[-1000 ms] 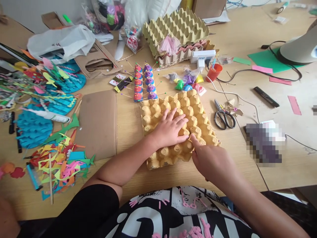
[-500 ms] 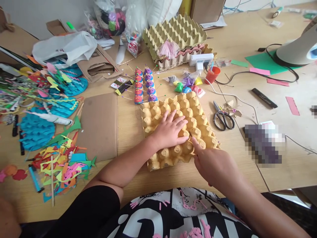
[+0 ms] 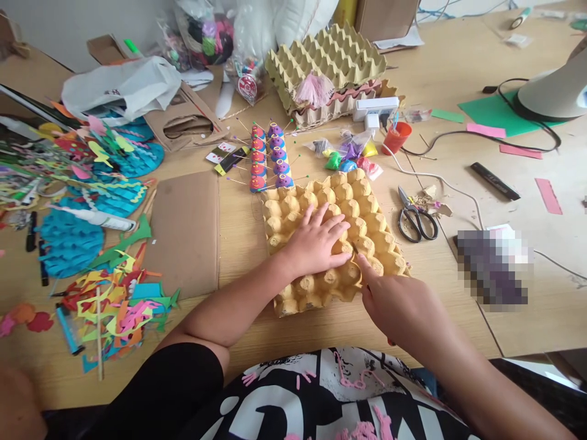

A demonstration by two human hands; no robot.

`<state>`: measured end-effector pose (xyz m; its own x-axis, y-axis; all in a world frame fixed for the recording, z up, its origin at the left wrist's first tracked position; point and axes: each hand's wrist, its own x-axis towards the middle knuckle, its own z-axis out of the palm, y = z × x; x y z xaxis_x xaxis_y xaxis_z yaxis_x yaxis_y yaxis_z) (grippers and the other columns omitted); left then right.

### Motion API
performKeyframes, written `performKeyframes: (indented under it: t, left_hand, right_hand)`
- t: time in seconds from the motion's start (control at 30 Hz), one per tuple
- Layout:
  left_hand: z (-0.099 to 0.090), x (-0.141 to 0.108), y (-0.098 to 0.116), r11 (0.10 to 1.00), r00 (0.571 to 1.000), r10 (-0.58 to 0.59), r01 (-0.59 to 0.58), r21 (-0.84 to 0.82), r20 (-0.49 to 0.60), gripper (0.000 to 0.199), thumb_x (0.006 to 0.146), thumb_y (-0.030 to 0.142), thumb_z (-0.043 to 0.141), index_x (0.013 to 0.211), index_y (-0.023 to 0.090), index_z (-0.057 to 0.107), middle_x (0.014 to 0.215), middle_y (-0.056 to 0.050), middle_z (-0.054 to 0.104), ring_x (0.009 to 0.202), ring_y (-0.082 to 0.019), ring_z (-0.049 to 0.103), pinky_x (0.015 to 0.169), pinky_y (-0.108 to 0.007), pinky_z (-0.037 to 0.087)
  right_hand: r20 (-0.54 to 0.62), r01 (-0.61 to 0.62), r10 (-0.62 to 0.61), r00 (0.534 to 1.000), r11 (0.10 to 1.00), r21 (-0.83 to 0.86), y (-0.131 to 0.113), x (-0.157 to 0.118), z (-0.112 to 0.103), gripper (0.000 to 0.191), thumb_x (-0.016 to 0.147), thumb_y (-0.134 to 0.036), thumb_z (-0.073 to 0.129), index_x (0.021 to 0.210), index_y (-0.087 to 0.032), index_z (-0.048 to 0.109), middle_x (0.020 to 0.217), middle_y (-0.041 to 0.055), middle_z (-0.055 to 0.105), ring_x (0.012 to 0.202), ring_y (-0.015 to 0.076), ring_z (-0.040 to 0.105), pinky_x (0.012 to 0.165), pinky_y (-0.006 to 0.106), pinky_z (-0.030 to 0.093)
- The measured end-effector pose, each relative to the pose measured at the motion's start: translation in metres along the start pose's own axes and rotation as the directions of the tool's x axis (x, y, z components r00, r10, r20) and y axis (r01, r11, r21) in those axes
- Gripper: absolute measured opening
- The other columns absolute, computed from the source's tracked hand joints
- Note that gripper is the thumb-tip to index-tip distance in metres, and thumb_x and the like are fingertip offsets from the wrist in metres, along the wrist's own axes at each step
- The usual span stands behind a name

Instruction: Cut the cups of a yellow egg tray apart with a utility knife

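A yellow egg tray [image 3: 293, 299] lies bumps up on the table in front of me. My left hand [image 3: 316, 244] rests flat on its middle with the fingers spread, holding nothing. At the tray's near right part, my right hand [image 3: 394, 299] is closed around a knife, index finger stretched along it. Only the dark tip of the knife [image 3: 354, 249] shows between the bumps; a bit of red sticks out below the palm. Beyond the tray stand two rows of painted egg-cup figures, one red and blue [image 3: 258, 165], the other purple [image 3: 279, 160], with pins stuck in them.
Black scissors [image 3: 416, 220] lie right of the tray, and a red cup [image 3: 396, 138] behind them. Stacked egg trays [image 3: 325, 61] stand at the back. Left are a cardboard sheet [image 3: 183, 232], paper scraps [image 3: 123, 305] and blue crafts [image 3: 68, 238]. A person's arm shows at lower left.
The view has shifted slightly, so things appear a little further right. My left hand stays flat on the tray, and my right hand keeps nearly the same place with the knife.
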<state>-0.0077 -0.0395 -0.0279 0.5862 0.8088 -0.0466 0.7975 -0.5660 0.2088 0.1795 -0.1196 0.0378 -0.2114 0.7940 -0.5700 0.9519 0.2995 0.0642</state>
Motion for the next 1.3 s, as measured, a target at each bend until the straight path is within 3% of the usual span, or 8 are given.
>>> performKeyframes:
  t: [0.13, 0.37, 0.67, 0.83, 0.97, 1.13, 1.3]
  left_hand:
    - [0.001, 0.0, 0.0, 1.0, 1.0, 0.001, -0.001, 0.0, -0.01, 0.07, 0.101, 0.062, 0.056, 0.158, 0.021, 0.052, 0.172, -0.005, 0.044, 0.164, -0.043, 0.022, 0.136, -0.065, 0.011]
    - [-0.001, -0.001, 0.0, 1.0, 1.0, 0.004, -0.004, -0.006, -0.005, 0.069, 0.101, 0.06, 0.055, 0.157, 0.02, 0.053, 0.171, -0.005, 0.045, 0.164, -0.043, 0.022, 0.136, -0.066, 0.011]
    - [0.0, 0.0, 0.001, 1.0, 1.0, -0.001, 0.001, -0.003, 0.005, 0.07, 0.1, 0.061, 0.057, 0.158, 0.022, 0.052, 0.172, -0.005, 0.043, 0.165, -0.043, 0.021, 0.136, -0.066, 0.011]
    - [-0.001, 0.0, 0.0, 1.0, 1.0, -0.004, 0.004, 0.002, 0.01, 0.07, 0.101, 0.062, 0.055, 0.158, 0.021, 0.052, 0.172, -0.005, 0.044, 0.165, -0.043, 0.021, 0.136, -0.066, 0.01]
    - [0.0, -0.001, 0.0, 1.0, 1.0, 0.0, 0.0, 0.002, -0.006, 0.07, 0.101, 0.061, 0.055, 0.158, 0.02, 0.052, 0.171, -0.005, 0.044, 0.164, -0.043, 0.022, 0.136, -0.066, 0.011]
    - [0.001, 0.0, -0.001, 1.0, 1.0, 0.006, -0.006, 0.004, 0.006, 0.071, 0.101, 0.061, 0.056, 0.159, 0.021, 0.051, 0.172, -0.005, 0.043, 0.164, -0.043, 0.022, 0.136, -0.066, 0.011]
    - [0.001, 0.0, 0.0, 1.0, 1.0, -0.002, 0.002, -0.005, -0.004, 0.07, 0.101, 0.061, 0.056, 0.157, 0.021, 0.053, 0.171, -0.006, 0.044, 0.165, -0.043, 0.021, 0.136, -0.066, 0.011]
  right_hand:
    - [-0.015, 0.002, -0.003, 1.0, 0.999, -0.045, 0.0, -0.004, 0.005, 0.069, 0.107, -0.025, 0.043, 0.172, -0.011, 0.027, 0.081, 0.0085, 0.08, 0.072, 0.0254, 0.076, 0.056, 0.034, 0.045]
    - [0.004, -0.006, 0.005, 1.0, 1.0, 0.013, -0.005, 0.01, -0.01, 0.064, 0.108, -0.025, 0.038, 0.17, -0.01, 0.033, 0.071, 0.0067, 0.077, 0.067, 0.0233, 0.075, 0.052, 0.032, 0.038]
    - [0.016, 0.006, -0.005, 1.0, 0.999, -0.043, -0.001, -0.002, 0.002, 0.071, 0.107, -0.027, 0.045, 0.173, -0.012, 0.025, 0.084, 0.0073, 0.081, 0.074, 0.0245, 0.077, 0.055, 0.033, 0.04]
    - [0.016, 0.0, 0.001, 1.0, 1.0, -0.006, -0.005, 0.007, -0.011, 0.067, 0.107, -0.024, 0.04, 0.171, -0.01, 0.029, 0.077, 0.0088, 0.079, 0.072, 0.0249, 0.077, 0.054, 0.032, 0.041]
    - [0.031, -0.004, 0.004, 1.0, 1.0, -0.003, -0.004, 0.002, -0.009, 0.068, 0.107, -0.023, 0.04, 0.172, -0.009, 0.027, 0.072, 0.0069, 0.077, 0.07, 0.0249, 0.076, 0.053, 0.033, 0.041]
    - [0.061, 0.001, 0.0, 0.998, 1.0, -0.019, -0.002, -0.006, -0.002, 0.071, 0.106, -0.024, 0.044, 0.173, -0.012, 0.023, 0.083, 0.0091, 0.08, 0.074, 0.0245, 0.077, 0.056, 0.033, 0.043]
    - [0.022, -0.004, 0.004, 1.0, 1.0, 0.0, -0.006, 0.006, -0.01, 0.068, 0.106, -0.025, 0.04, 0.172, -0.012, 0.027, 0.085, 0.0095, 0.081, 0.075, 0.0249, 0.078, 0.055, 0.032, 0.042]
